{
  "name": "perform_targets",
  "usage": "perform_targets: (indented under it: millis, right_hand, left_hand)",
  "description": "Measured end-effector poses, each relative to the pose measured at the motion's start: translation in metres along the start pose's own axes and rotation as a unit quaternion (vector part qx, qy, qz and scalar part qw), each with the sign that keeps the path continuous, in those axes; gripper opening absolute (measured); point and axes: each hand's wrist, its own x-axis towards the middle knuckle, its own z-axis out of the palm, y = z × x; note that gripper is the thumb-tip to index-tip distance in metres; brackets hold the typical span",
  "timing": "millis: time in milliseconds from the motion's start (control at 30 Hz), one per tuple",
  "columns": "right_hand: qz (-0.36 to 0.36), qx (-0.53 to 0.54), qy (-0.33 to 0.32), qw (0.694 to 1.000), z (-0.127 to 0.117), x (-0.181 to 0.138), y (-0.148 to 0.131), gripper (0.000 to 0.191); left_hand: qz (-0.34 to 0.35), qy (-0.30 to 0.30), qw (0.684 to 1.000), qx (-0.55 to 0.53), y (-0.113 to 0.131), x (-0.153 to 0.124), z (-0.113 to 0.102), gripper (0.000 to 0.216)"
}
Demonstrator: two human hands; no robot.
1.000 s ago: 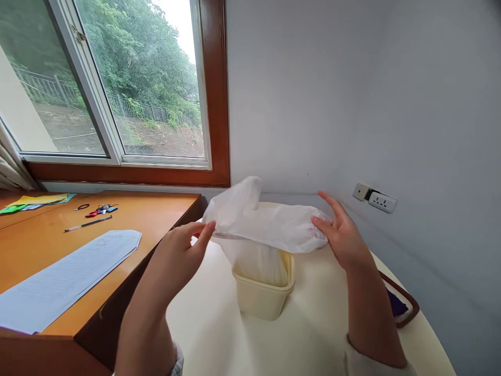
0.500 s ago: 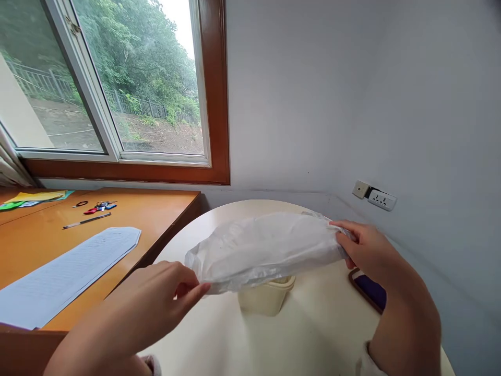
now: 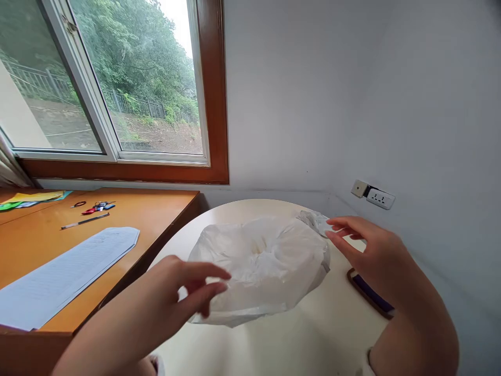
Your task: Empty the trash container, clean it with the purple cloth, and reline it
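Observation:
A white plastic bag [image 3: 262, 266] lies puffed out over the middle of the round cream table [image 3: 313, 334] and hides whatever stands beneath it. My left hand [image 3: 191, 287] hovers at the bag's near left edge with its fingers stretched out and slightly blurred, touching or just off the plastic. My right hand [image 3: 368, 250] is at the bag's right side with its fingers apart, holding nothing. A crumpled end of the bag sits just left of its fingertips.
A dark flat item with a brown rim [image 3: 370, 295] lies on the table under my right wrist. A wooden desk [image 3: 156, 209] on the left bears a printed sheet [image 3: 66, 277], a pen [image 3: 84, 221] and small coloured items [image 3: 96, 208]. A wall socket [image 3: 376, 197] is at the right.
The bag, earlier stretched taut between both hands above a cream container, now rests spread over it and hides it. Both hands have loosened from pinching its ends and opened.

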Motion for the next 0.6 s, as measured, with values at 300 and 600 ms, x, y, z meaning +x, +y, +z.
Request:
perform_targets:
  millis: [300, 600]
  right_hand:
    - [-0.271, 0.12, -0.156, 0.942, 0.029, -0.005, -0.056, 0.035]
    - [-0.246, 0.028, -0.269, 0.931, 0.05, -0.002, -0.056, 0.038]
  left_hand:
    - [0.09, -0.022, 0.996, 0.008, 0.014, 0.054, 0.03, 0.021]
    - [0.12, -0.094, 0.988, 0.038, 0.008, 0.065, 0.047, 0.018]
